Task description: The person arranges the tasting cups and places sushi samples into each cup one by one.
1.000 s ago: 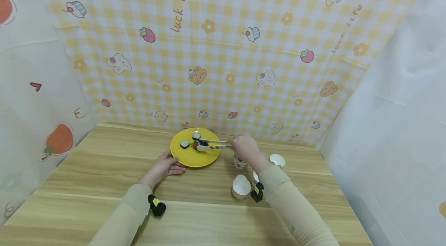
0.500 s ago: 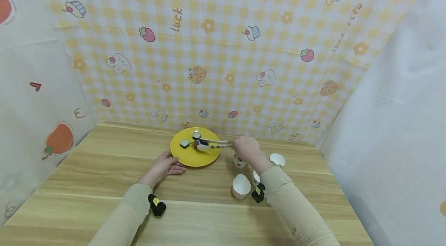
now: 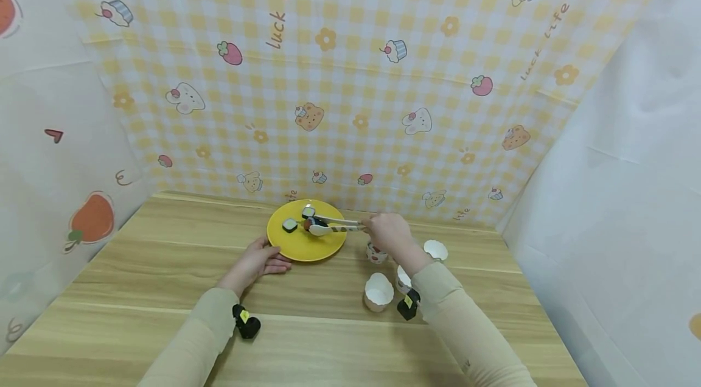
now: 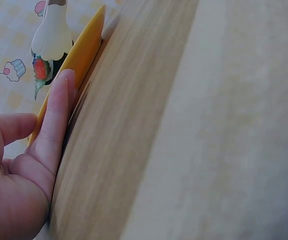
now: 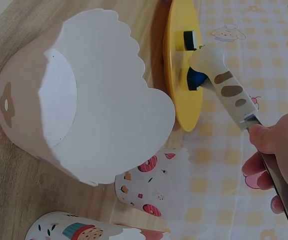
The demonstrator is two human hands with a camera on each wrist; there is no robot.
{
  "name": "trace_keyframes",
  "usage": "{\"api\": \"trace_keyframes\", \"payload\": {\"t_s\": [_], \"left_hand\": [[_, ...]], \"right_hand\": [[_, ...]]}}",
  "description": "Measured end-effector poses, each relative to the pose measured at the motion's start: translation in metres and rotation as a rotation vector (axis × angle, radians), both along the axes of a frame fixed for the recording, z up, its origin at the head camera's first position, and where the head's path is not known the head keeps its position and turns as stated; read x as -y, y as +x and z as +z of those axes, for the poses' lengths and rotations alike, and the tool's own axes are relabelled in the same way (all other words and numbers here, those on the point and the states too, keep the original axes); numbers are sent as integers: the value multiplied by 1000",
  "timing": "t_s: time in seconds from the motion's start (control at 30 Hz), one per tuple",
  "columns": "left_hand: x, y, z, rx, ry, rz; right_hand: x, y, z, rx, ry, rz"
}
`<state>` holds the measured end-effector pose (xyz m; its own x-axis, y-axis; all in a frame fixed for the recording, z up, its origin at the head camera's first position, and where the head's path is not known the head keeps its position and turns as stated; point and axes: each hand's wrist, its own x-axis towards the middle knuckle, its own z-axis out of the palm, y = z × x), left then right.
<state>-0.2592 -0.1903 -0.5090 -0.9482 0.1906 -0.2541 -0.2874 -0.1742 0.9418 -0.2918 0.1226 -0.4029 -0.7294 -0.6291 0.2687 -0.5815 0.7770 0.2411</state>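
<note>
My left hand pinches the near left rim of a yellow plate, thumb on top and fingers underneath. My right hand grips a pair of tongs with white, brown-spotted tips and metal arms. Between the tips, over the plate, is a dark sushi piece with a red-orange and green top; the tips partly hide it. Whether it touches the plate I cannot tell. Two more sushi rolls, dark-wrapped with pale tops, lie on the plate: one at left, one behind.
Several paper baking cups stand right of the plate: a plain one in front, a patterned one beneath my right hand, one partly behind my wrist, another farther right. A checked cloth hangs behind the wooden table.
My right wrist has shifted very slightly to the right. The tongs stay at the sushi piece, and my left hand keeps its hold on the plate.
</note>
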Motion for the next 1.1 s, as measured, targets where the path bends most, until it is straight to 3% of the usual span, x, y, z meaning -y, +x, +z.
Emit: {"api": "trace_keyframes", "payload": {"t_s": [0.53,1.1], "left_hand": [[0,-1,-2,-6,-2,-3],[0,0,0,2,1,4]], "right_hand": [[-4,8,3,-38,-34,38],[-21,21,3,-32,-142,7]]}}
